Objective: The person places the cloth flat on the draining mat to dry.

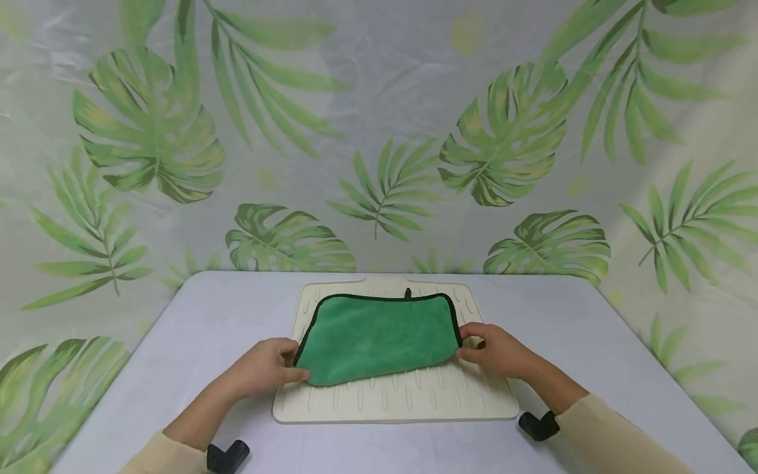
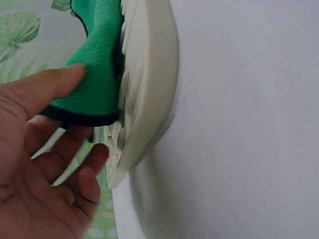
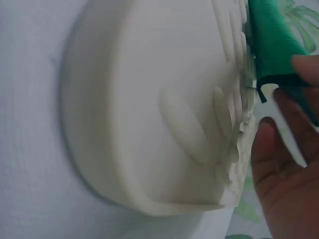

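Note:
A green cloth [image 1: 379, 337] with black edging lies folded over a cream ridged drying board [image 1: 385, 400]; its fold faces the near side. At the cloth's left end my left hand [image 1: 269, 365] pinches the near corner, thumb on top and fingers beneath, as the left wrist view shows with the cloth [image 2: 94, 84] between them. My right hand [image 1: 494, 349] pinches the right end near its front corner. In the right wrist view, the thumb and fingers of the right hand [image 3: 289, 164] meet at the cloth's dark edge [image 3: 281, 79], beside the board [image 3: 149, 124].
The board lies on a white-covered table [image 1: 237, 322]. A leaf-patterned curtain [image 1: 391, 131] hangs behind the table and along its sides. Black wrist-worn devices [image 1: 227, 455] show near both beige sleeves [image 1: 616, 438].

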A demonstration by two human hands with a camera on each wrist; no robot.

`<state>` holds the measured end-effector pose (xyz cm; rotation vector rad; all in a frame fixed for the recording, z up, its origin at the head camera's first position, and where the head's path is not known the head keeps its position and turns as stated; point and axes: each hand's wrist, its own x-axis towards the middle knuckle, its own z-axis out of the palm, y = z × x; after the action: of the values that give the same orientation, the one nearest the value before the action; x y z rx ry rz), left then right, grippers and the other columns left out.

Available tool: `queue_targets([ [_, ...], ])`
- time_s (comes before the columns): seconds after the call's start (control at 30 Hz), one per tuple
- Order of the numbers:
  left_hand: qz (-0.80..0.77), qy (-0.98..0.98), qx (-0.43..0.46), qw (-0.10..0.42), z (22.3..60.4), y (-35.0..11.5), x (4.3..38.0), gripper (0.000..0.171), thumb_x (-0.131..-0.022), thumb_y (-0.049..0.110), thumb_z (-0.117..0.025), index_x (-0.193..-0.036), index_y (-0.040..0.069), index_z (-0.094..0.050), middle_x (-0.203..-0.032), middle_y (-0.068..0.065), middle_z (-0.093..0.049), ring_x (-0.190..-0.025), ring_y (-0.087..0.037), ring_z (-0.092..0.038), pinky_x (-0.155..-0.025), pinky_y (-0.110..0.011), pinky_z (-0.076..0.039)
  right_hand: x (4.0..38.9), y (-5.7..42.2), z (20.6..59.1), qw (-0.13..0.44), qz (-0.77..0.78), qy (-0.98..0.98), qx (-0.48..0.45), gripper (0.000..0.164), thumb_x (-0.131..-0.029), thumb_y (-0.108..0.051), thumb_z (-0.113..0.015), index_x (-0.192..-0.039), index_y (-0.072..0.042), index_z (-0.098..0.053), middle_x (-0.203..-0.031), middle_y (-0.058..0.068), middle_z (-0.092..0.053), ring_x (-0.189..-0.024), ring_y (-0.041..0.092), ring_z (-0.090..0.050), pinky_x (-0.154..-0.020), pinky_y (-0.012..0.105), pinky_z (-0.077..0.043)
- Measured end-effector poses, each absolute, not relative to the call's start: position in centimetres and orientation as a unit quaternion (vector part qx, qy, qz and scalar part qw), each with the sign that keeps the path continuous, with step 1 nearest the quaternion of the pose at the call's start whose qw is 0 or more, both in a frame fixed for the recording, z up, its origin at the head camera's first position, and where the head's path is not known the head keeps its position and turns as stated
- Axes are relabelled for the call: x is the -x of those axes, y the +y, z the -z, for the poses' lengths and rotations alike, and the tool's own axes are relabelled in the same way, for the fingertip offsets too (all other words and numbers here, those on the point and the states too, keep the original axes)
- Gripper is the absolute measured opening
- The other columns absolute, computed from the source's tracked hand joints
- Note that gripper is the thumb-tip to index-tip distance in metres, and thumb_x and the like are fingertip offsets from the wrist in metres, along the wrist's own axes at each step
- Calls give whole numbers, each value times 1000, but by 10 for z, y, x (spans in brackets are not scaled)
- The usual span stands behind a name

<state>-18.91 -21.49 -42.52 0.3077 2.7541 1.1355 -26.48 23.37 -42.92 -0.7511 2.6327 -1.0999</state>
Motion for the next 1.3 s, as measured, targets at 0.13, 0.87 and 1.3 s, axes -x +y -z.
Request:
queue_targets([
  [0.13, -405, 912, -59, 15, 424, -213, 186, 17, -91, 30, -77, -96, 18, -66, -107, -2, -72, -99, -23, -69, -77, -36, -58, 263, 237, 429, 77, 451, 852, 254, 19, -101, -18, -66, -114, -5, -65, -119, 8, -67, -118, 25, -66, -86, 24, -56],
  [0.87, -483, 869, -20, 103, 425, -203, 205, 72, -94, 45, -72, -149, 10, -42, -104, -7, -72, -82, -18, -67, -73, -33, -55, 269, 233, 431, 141, 427, 865, 222, 41, -98, -27, -70, -125, 2, -61, -99, 7, -70, -87, 10, -64, -74, 24, -55],
  [1.3, -486, 874, -21, -4, 412, -189, 248, 59, -99, 11, -62, -153, 11, -39, -129, -20, -64, -84, -20, -65, -67, -29, -53, 307, 217, 408, 113, 513, 835, 163, 64, -105, -23, -57, -156, 3, -30, -119, 22, -63, -105, 23, -70, -94, 44, -60],
])
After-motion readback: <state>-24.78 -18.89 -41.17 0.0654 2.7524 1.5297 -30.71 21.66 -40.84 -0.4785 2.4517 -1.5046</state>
